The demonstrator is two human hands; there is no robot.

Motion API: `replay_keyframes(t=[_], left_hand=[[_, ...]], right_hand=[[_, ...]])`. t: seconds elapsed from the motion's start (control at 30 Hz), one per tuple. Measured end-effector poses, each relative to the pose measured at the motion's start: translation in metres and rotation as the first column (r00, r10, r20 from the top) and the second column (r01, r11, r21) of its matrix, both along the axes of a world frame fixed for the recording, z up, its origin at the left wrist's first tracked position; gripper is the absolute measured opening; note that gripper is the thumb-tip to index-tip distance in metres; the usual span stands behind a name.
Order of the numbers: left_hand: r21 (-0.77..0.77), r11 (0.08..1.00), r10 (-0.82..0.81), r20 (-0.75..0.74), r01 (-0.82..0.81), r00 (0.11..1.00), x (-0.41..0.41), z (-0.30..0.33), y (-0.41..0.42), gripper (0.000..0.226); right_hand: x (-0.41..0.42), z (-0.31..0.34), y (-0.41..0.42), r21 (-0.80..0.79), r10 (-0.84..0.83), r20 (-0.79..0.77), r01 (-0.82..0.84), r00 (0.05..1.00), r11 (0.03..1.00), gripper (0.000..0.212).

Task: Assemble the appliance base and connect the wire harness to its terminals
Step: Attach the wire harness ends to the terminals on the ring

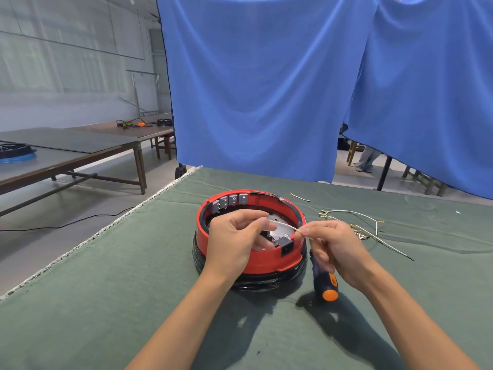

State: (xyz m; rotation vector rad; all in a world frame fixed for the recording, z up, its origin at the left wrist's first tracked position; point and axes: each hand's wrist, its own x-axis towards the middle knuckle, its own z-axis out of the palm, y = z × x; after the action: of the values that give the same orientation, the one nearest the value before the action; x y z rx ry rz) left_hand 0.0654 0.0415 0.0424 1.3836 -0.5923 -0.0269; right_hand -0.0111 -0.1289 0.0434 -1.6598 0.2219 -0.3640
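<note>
Forearms frame the green table [106,303]. The red appliance base [250,259] sits centred. Left hand [234,236] and right hand [333,244] pinch one harness wire [284,225] above it. Judged step: terminal connection; next, align the connector precisely.

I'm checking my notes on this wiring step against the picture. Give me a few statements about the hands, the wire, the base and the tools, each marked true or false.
1. Both hands hold one pale wire over the red base. True: the left hand and right hand each pinch an end.
2. The right hand also holds the screwdriver. True.
3. The grey switches sit at the base's near wall. False: they line the far wall.
4. The spare wires lie left of the base. False: they lie to its right, on the green cloth.
5. The curtain behind is red. False: it is blue.
</note>
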Motion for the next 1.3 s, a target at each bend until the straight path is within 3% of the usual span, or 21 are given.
replay_keyframes(t=[0.1,0.17,0.23,0.3,0.4,0.63,0.73,0.83,0.93,1.03,1.07,1.13,1.3], left_hand=[[0.024,0.999,0.033,0.026,-0.034,0.999,-0.002,0.000,0.000,0.020],[0.032,0.997,0.068,0.053,-0.070,0.996,-0.004,0.000,-0.001,0.019],[0.042,0.995,0.087,0.086,-0.091,0.993,-0.006,0.000,-0.002,0.018],[0.042,0.996,0.072,0.098,-0.076,0.993,-0.007,0.001,-0.003,0.017],[0.032,0.999,0.035,0.099,-0.038,0.994,-0.011,0.003,-0.003,0.018],[0.009,1.000,0.020,0.081,-0.021,0.996,-0.014,0.003,-0.004,0.018],[0.009,1.000,0.012,0.099,-0.013,0.995,-0.014,0.002,-0.005,0.018],[0.008,0.996,0.091,0.106,-0.092,0.990,-0.009,0.001,-0.003,0.025],[0.030,0.941,0.334,0.088,-0.338,0.938,0.003,-0.001,0.001,0.025],[0.166,0.791,0.560,0.192,-0.589,0.806,0.017,-0.005,0.009,0.015],[0.218,0.751,0.573,0.255,-0.623,0.779,0.022,-0.008,0.012,0.011],[0.342,0.705,0.523,0.342,-0.621,0.781,0.031,-0.017,0.014,0.025],[0.457,0.731,0.427,0.273,-0.507,0.862,0.032,-0.022,0.018,0.053]], right_hand=[[-0.001,0.003,0.002,-0.067,-0.031,-0.002,0.031,1.000,0.997,0.022],[-0.002,0.007,0.006,-0.232,-0.115,0.017,0.116,0.993,0.966,0.019],[-0.003,0.013,0.009,-0.523,-0.235,0.104,0.255,0.966,0.813,0.009],[-0.004,0.019,0.014,-0.699,-0.246,0.211,0.322,0.946,0.639,0.011],[-0.004,0.024,0.022,-0.745,-0.137,0.322,0.340,0.937,0.573,0.017],[-0.004,0.021,0.028,-0.803,-0.144,0.365,0.389,0.920,0.452,0.004],[-0.002,0.021,0.027,-0.796,-0.109,0.341,0.349,0.934,0.494,0.005],[-0.001,0.020,0.027,-0.748,-0.090,0.290,0.285,0.953,0.600,0.013],[-0.002,0.019,0.027,-0.614,-0.061,0.270,0.220,0.961,0.758,0.027],[0.000,0.018,0.024,-0.514,-0.063,0.278,0.204,0.959,0.833,0.019],[0.001,0.018,0.024,-0.492,-0.068,0.280,0.203,0.958,0.846,0.017],[0.002,0.016,0.022,-0.456,-0.073,0.279,0.199,0.958,0.868,0.015],[0.002,0.012,0.020,-0.454,-0.084,0.260,0.198,0.962,0.869,0.016]])
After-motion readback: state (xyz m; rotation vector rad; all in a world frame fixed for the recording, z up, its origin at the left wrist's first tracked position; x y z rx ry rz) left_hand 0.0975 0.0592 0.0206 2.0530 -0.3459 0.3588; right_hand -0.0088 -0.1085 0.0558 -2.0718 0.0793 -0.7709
